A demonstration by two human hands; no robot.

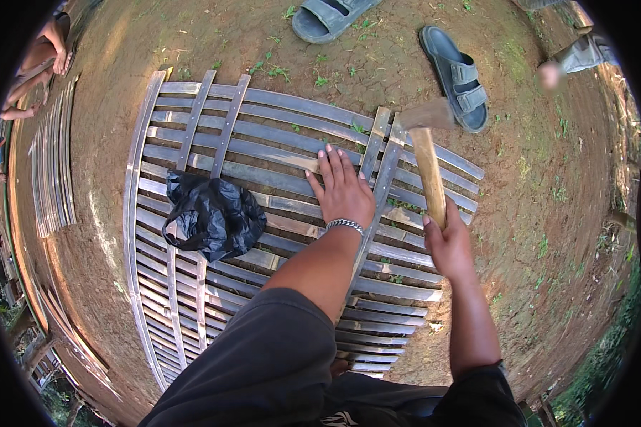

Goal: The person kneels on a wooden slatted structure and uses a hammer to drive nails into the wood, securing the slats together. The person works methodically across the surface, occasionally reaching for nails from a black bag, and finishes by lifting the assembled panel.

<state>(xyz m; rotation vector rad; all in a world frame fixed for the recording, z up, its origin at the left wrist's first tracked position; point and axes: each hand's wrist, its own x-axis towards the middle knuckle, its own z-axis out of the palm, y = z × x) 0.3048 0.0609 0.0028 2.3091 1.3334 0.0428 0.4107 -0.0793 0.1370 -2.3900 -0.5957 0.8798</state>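
Observation:
My left hand [343, 188] lies flat on a panel of bamboo slats [278, 158], fingers stretched out, a chain bracelet [345, 224] at the wrist. The slats run crosswise under longer strips that are fixed on with small nail heads. My right hand [450, 242] is wrapped round the lower part of a hatchet's wooden handle. The hatchet [429, 167] points away from me, its brownish metal head over the panel's right end, near the double cross strip [386, 167]. To the left of my left hand, a crumpled black plastic bag [224, 220] rests on the slats; its contents are hidden.
Two grey sandals, one [457, 78] at the far right and one [327, 18] at the far middle, lie on the bare earth [534, 213]. Another slatted panel [53, 156] is at the left. People's legs [39, 60] show at the far left, and a sleeved arm [580, 55] at the far right.

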